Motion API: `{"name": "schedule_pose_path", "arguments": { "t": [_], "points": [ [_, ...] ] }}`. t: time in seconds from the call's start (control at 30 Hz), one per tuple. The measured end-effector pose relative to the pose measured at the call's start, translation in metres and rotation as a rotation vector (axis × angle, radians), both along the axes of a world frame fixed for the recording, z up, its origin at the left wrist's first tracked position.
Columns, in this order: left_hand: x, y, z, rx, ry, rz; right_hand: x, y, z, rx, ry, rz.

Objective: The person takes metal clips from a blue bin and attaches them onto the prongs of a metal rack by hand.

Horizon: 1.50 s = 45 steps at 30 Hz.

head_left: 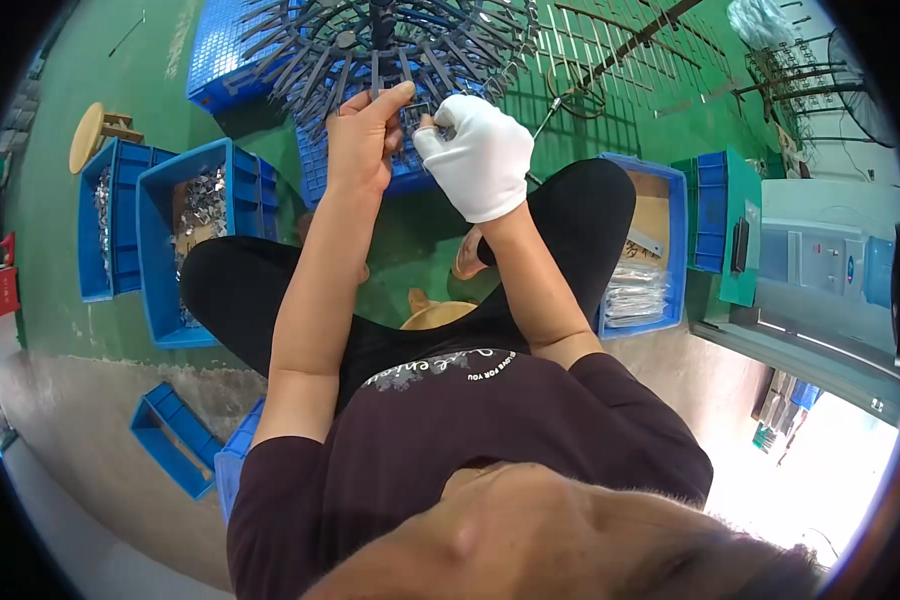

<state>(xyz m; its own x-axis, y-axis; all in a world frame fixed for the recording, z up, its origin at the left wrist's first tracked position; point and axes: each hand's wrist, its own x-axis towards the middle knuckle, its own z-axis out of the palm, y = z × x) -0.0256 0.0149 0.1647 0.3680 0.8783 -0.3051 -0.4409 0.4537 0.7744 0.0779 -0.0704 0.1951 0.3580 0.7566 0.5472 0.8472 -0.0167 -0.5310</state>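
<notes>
1. Head view: a wooden stool [86, 140] stood well to the left of the left hand.
2. Nearer that hand, still on its left, stood an outer blue bin [125, 235] and, just beside it, an inner blue bin [150, 250]; both contained small metal pieces [205, 205].
3. A blue crate [220, 50] sat ahead and to the left of the left hand.
4. The left hand [370, 125], bare, was narrow, its fingers bunched; whether it gripped anything could not be told.
5. Just ahead of both hands spread a round dark rack [382, 40] with many prongs.
6. Between the hands, by the rack's near edge, showed a small dark piece [417, 112], too small to make out.
7. The right hand [475, 155], in a white glove, had its fingers curled inward toward the left hand; its grip could not be told.
8. Ahead and to the right of the right hand lay a frame of rods [638, 48].
9. Nearer the body, right of that hand, stood a bin [677, 250] of packets [637, 297].
10. Farthest right of it was a water dispenser [810, 255].
</notes>
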Motion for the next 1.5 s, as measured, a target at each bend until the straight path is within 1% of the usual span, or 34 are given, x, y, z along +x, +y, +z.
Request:
{"name": "schedule_pose_path", "arguments": {
  "t": [0.13, 0.17, 0.27, 0.3, 0.33, 0.37, 0.43, 0.47, 0.53, 0.57, 0.67, 0.8, 0.87, 0.9, 0.97, 1.0, 1.03, 1.07, 1.13, 1.17, 1.23, 1.33, 1.37, 1.47, 1.5],
  "points": [
    [-0.002, -0.001, -0.001, -0.013, 0.001, -0.013, 0.0, -0.001, -0.002, -0.011, 0.0, -0.007],
    [-0.005, -0.004, 0.0, 0.008, 0.044, -0.022, 0.001, -0.002, -0.002, 0.003, -0.015, 0.018],
    [-0.02, -0.021, 0.006, -0.129, -0.045, -0.008, 0.002, -0.009, -0.006, 0.066, -0.033, 0.032],
    [-0.031, -0.024, -0.008, -0.174, -0.067, -0.037, 0.001, -0.014, -0.005, 0.099, 0.0, 0.043],
    [-0.038, -0.031, -0.019, -0.241, -0.16, -0.05, 0.0, -0.021, -0.006, 0.108, 0.006, 0.052],
    [-0.046, -0.041, -0.028, -0.304, -0.258, -0.057, 0.0, -0.028, -0.01, 0.058, 0.046, 0.097],
    [-0.061, -0.055, -0.051, -0.437, -0.458, -0.091, -0.004, -0.04, -0.022, -0.025, 0.15, 0.234],
    [-0.064, -0.063, -0.063, -0.463, -0.442, -0.055, -0.008, -0.046, -0.025, -0.173, 0.186, 0.286],
    [-0.062, -0.076, -0.072, -0.507, -0.418, 0.008, -0.014, -0.049, -0.045, -0.271, 0.211, 0.345],
    [-0.064, -0.078, -0.082, -0.51, -0.425, 0.0, -0.016, -0.05, -0.051, -0.315, 0.183, 0.384],
    [-0.057, -0.084, -0.095, -0.546, -0.458, 0.068, -0.022, -0.052, -0.058, -0.493, 0.174, 0.425],
    [-0.052, -0.087, -0.095, -0.534, -0.395, 0.071, -0.021, -0.053, -0.075, -0.383, 0.052, 0.482],
    [-0.052, -0.087, -0.097, -0.53, -0.32, 0.026, -0.016, -0.051, -0.084, -0.348, 0.015, 0.537],
    [-0.053, -0.086, -0.1, -0.528, -0.283, 0.004, -0.013, -0.051, -0.082, -0.379, 0.041, 0.567],
    [-0.053, -0.082, -0.12, -0.545, -0.211, -0.047, -0.008, -0.049, -0.091, -0.48, 0.397, 0.557],
    [-0.052, -0.079, -0.121, -0.55, -0.177, -0.076, -0.003, -0.046, -0.093, -0.524, 0.573, 0.546],
    [-0.054, -0.08, -0.121, -0.555, -0.175, -0.122, 0.003, -0.042, -0.087, -0.729, 0.76, 0.533],
    [-0.054, -0.081, -0.121, -0.576, -0.157, -0.116, 0.006, -0.041, -0.095, -0.723, 0.996, 0.554],
    [-0.053, -0.081, -0.118, -0.621, -0.121, -0.097, 0.009, -0.041, -0.092, -0.813, 1.304, 0.402],
    [-0.054, -0.079, -0.124, -0.594, -0.073, -0.143, 0.01, -0.041, -0.098, -0.801, 1.422, 0.404],
    [-0.055, -0.08, -0.117, -0.578, -0.045, -0.175, 0.012, -0.042, -0.113, -0.775, 1.658, 0.402],
    [-0.055, -0.081, -0.118, -0.493, -0.059, -0.222, 0.01, -0.043, -0.123, -0.745, 1.813, 0.287],
    [-0.056, -0.081, -0.119, -0.453, -0.074, -0.238, 0.008, -0.041, -0.125, -0.733, 1.84, 0.208],
    [-0.056, -0.078, -0.12, -0.345, -0.019, -0.259, 0.014, -0.039, -0.137, -0.726, 2.122, 0.241],
    [-0.057, -0.078, -0.12, -0.311, -0.002, -0.264, 0.014, -0.039, -0.134, -0.758, 2.089, 0.255]
  ]
}}
